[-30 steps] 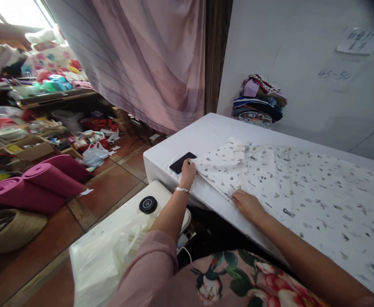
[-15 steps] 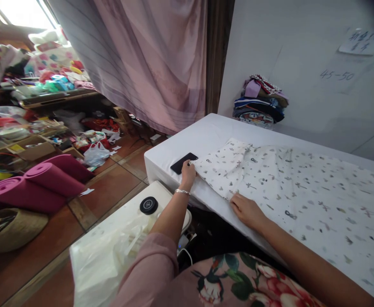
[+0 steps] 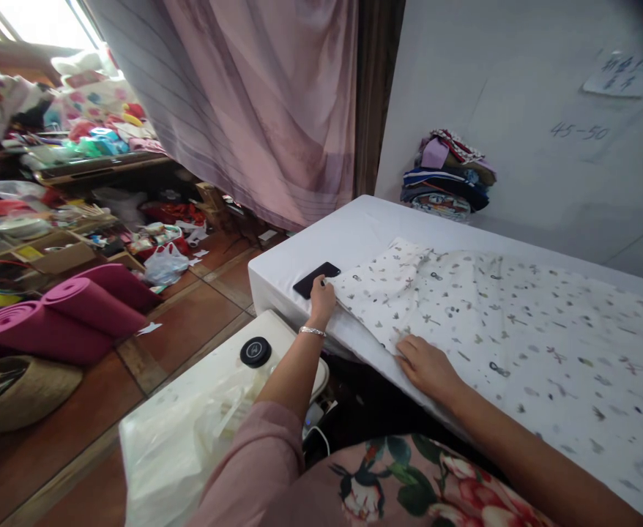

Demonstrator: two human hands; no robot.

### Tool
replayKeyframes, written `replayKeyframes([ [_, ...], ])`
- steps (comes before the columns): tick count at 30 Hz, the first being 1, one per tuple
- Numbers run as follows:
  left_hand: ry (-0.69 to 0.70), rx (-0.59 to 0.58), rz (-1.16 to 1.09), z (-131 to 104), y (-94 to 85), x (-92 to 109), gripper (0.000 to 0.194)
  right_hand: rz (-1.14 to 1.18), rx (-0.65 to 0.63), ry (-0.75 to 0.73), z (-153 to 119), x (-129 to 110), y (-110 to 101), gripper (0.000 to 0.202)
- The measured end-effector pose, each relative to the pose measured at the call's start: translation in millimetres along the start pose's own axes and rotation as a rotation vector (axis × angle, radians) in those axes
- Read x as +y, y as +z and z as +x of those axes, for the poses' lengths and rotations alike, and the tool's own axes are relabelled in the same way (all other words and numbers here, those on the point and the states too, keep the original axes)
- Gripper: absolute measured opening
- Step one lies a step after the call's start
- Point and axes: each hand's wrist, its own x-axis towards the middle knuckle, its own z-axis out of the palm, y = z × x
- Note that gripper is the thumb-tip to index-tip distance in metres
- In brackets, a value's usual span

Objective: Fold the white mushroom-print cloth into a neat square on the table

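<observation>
A white printed cloth (image 3: pixel 464 307) with small plant-like motifs lies spread over a table with a white cover (image 3: pixel 348 227). My left hand (image 3: pixel 322 294), a bracelet on its wrist, pinches the cloth's left corner with closed fingers. Just beyond that hand lies a black phone (image 3: pixel 311 281), partly hidden by it. My right hand (image 3: pixel 423 362) is closed on the cloth's near edge, close to the table's front side; its fingertips are partly hidden.
A smaller white stand (image 3: pixel 201 380) at my left bears a round black object (image 3: pixel 255 352) and a plastic bag (image 3: pixel 184 432). Folded clothes (image 3: pixel 447 176) are stacked by the wall. Pink rolled mats (image 3: pixel 91 307) and boxes crowd the floor. A curtain (image 3: pixel 277 102) hangs behind.
Both hands keep their places on the cloth, with only a very slight shift of the left hand and of the right fingers. The cloth and phone look the same.
</observation>
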Motion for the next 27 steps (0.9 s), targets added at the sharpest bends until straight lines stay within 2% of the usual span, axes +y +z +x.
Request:
replayKeyframes([
  [3, 0.004, 0.009, 0.015, 2.4, 0.1, -3.1, 0.046, 0.014, 0.049, -0.001, 0.9, 5.2, -3.3, 0.020],
  [8, 0.040, 0.010, 0.035, 5.7, -1.9, -7.8, 0.046, 0.020, 0.248, 0.061, 5.5, 15.9, -13.0, 0.027],
  [10, 0.024, 0.005, 0.033, 6.1, -3.3, -8.7, 0.046, 0.020, 0.178, 0.067, 5.6, 16.8, -12.6, 0.026],
  [13, 0.016, 0.001, 0.019, 5.6, -5.1, -9.4, 0.046, 0.072, -0.016, 0.023, 3.2, 14.2, -8.1, 0.024],
  [15, 0.023, -0.008, 0.019, 4.9, -6.1, -9.8, 0.047, 0.102, -0.056, 0.014, 1.3, 11.8, -5.7, 0.026],
  [20, 0.044, 0.000, 0.061, 4.4, -7.4, -10.7, 0.046, 0.101, -0.055, 0.039, 0.7, 10.2, -6.5, 0.029],
  [27, 0.076, 0.024, 0.088, 3.6, -8.4, -12.5, 0.045, 0.104, 0.094, 0.115, 7.3, 13.0, -8.5, 0.030],
])
